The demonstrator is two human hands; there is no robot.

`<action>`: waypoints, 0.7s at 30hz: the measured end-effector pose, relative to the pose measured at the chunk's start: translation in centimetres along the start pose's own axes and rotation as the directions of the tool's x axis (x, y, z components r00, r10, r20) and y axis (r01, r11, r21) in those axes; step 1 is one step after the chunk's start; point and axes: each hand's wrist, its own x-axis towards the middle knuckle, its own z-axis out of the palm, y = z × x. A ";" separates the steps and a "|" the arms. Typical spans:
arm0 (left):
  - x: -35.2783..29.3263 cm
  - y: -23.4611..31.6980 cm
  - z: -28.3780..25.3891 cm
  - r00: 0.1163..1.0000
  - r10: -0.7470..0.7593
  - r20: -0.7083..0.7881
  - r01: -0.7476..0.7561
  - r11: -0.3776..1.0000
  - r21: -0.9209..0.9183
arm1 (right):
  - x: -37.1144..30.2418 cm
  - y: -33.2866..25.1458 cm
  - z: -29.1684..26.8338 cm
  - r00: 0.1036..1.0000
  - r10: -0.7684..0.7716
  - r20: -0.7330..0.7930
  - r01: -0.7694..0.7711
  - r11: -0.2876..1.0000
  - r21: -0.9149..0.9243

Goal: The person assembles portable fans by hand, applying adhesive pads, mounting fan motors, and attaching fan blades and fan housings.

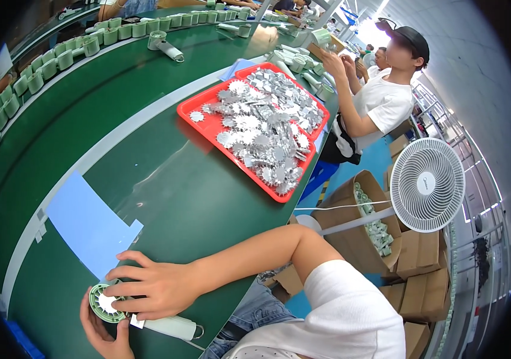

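At the lower left of the table lies a pale green handheld fan body [95,311] with a round ribbed head. Its handle [172,326] stretches right toward the table's front edge and ends in a metal ring. My left hand [105,335] wraps around the left and near side of the round head. Inside the head sits a silver toothed disc [108,304]. My right hand [163,286] reaches over from the right, fingers spread, fingertips on the disc and the head's rim. Part of the head is hidden under these fingers.
A blue sheet [91,221] lies just beyond my hands. Farther off, red trays [204,128] hold many silver toothed discs and small metal pieces. Green fan bodies [109,37] line the far belt. A white fan [426,183], cartons [423,257] and a co-worker [381,102] are on the right.
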 end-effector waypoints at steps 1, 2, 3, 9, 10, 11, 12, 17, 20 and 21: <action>0.0 -0.1 -0.1 1.000 -0.001 0.003 0.001 1.000 -0.001 | 0.0 0.0 0.0 1.000 -0.001 -0.002 0.001 1.000 0.000; 0.0 -0.1 -0.2 1.000 0.001 0.003 -0.001 1.000 0.004 | 0.0 0.0 0.1 1.000 0.002 -0.001 -0.002 1.000 -0.001; 0.0 -0.1 -0.2 1.000 0.003 0.003 -0.003 1.000 0.010 | 0.0 0.1 0.1 1.000 0.004 -0.004 -0.004 1.000 0.008; -0.1 0.1 0.0 1.000 -0.002 0.007 0.002 1.000 -0.022 | -0.1 0.1 0.0 1.000 0.005 -0.010 -0.005 1.000 0.017; -0.1 0.1 0.1 1.000 -0.002 0.008 0.003 1.000 -0.023 | -0.1 0.1 -0.1 1.000 0.003 -0.013 -0.003 1.000 0.014; -0.2 0.1 0.2 1.000 -0.008 0.004 0.008 1.000 -0.019 | -0.2 0.1 -0.2 1.000 0.004 -0.013 -0.004 1.000 0.014; -0.2 0.1 0.2 1.000 -0.013 -0.001 0.013 1.000 -0.015 | -0.2 0.1 -0.2 1.000 0.002 -0.012 -0.002 1.000 0.016; -0.3 0.0 -0.1 1.000 -0.007 -0.010 0.007 1.000 -0.006 | 0.1 0.0 0.1 1.000 -0.011 -0.015 0.011 1.000 0.020; -0.5 0.5 -0.3 1.000 -0.002 -0.002 0.002 1.000 0.011 | 0.3 -0.2 0.2 1.000 -0.015 -0.009 0.016 0.999 0.041; -0.4 1.1 0.3 0.998 -0.043 -0.048 0.042 0.999 -0.010 | 0.2 -0.2 0.1 1.000 0.008 0.008 -0.009 1.000 0.028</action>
